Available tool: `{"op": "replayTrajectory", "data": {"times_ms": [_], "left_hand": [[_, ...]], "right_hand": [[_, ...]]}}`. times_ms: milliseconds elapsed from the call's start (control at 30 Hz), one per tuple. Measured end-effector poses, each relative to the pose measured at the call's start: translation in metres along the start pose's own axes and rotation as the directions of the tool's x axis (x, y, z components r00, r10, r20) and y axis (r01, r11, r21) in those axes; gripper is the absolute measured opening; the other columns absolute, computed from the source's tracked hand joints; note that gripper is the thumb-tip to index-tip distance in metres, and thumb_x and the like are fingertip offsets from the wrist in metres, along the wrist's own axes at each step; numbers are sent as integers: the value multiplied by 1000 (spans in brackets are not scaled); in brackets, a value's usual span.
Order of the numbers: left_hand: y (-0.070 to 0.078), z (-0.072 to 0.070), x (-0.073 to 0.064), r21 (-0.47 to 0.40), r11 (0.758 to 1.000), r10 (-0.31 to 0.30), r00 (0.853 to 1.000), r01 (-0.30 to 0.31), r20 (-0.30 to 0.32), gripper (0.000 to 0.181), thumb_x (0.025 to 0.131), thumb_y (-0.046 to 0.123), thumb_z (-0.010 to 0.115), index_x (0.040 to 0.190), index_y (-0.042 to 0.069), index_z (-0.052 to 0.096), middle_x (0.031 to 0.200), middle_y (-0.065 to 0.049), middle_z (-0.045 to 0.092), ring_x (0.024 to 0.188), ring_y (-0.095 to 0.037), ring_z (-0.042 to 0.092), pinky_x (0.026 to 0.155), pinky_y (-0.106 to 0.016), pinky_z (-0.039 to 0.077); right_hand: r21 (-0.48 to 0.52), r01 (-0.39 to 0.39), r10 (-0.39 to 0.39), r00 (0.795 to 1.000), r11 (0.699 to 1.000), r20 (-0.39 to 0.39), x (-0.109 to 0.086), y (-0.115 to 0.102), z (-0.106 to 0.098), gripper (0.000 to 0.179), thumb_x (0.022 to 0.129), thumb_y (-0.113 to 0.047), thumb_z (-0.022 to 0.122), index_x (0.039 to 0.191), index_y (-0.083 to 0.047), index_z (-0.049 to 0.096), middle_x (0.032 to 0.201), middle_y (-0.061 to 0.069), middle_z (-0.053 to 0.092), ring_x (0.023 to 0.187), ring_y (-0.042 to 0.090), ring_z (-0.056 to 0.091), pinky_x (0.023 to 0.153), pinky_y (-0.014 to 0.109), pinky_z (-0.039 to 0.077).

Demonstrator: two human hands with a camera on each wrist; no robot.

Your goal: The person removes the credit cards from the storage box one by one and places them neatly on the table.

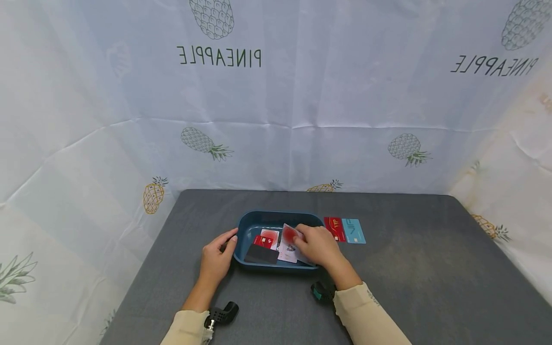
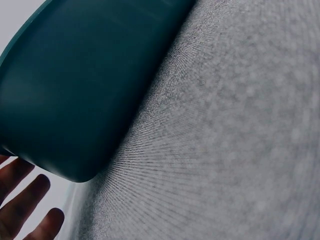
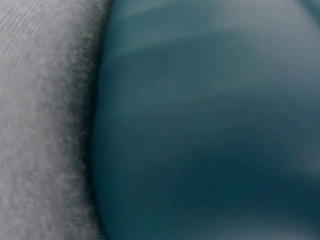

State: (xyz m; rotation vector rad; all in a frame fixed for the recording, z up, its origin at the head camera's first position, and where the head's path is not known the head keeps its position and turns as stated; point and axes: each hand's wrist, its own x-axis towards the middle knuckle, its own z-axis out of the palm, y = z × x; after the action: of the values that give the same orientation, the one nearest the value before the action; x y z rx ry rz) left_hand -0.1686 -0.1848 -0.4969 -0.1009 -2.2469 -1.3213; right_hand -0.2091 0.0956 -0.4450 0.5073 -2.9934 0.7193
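Observation:
A blue-green tray (image 1: 276, 268) on the table holds several cards. My right hand (image 1: 319, 244) reaches over its right side, pinching a pale card with a red patch (image 1: 288, 235) between thumb and fingers. Below that hand lies another pale card, partly hidden. Further left in the tray are a red card (image 1: 263, 241), a white card with a red circle (image 1: 270, 234) and a dark card (image 1: 261, 254). My left hand (image 1: 217, 254) touches the tray's left end; the left wrist view shows its fingers (image 2: 25, 205) extended and spread beside the tray wall (image 2: 80, 90).
Right of the tray, a red VIP card (image 1: 335, 229) and a light blue VIP card (image 1: 354, 231) lie side by side on the grey table (image 1: 409, 268). A pineapple-print curtain (image 1: 280, 158) hangs behind. The right wrist view shows mostly the blurred tray wall (image 3: 200, 125).

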Motion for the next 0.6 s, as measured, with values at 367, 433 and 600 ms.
{"op": "replayTrajectory", "data": {"times_ms": [367, 433, 600], "left_hand": [[-3, 1, 1, -30, 999, 30, 999, -31, -16, 23, 95, 19, 66, 117, 18, 74, 115, -3, 73, 94, -12, 68, 77, -7, 47], [-3, 1, 1, -33, 999, 31, 999, -32, -17, 23, 95, 19, 66, 117, 18, 74, 115, -4, 73, 92, -12, 68, 76, -7, 47], [-1, 0, 1, -34, 999, 20, 1000, -20, -8, 24, 96, 18, 65, 118, 15, 74, 116, -5, 72, 89, -9, 67, 73, -9, 47]], "right_hand": [[490, 19, 33, 995, 871, -96, 4, 18, -28, 18, 97, -19, 59, 112, -10, 61, 101, 9, 67, 82, 21, 57, 71, 35, 54], [536, 27, 53, 990, 844, -132, 3, 25, -38, 18, 97, -15, 58, 111, -5, 60, 96, 14, 67, 76, 21, 56, 63, 32, 52], [562, -11, 146, 970, 827, -195, -3, 52, -63, 24, 97, -21, 60, 111, -1, 60, 87, 17, 69, 69, 19, 57, 60, 28, 52]]}}
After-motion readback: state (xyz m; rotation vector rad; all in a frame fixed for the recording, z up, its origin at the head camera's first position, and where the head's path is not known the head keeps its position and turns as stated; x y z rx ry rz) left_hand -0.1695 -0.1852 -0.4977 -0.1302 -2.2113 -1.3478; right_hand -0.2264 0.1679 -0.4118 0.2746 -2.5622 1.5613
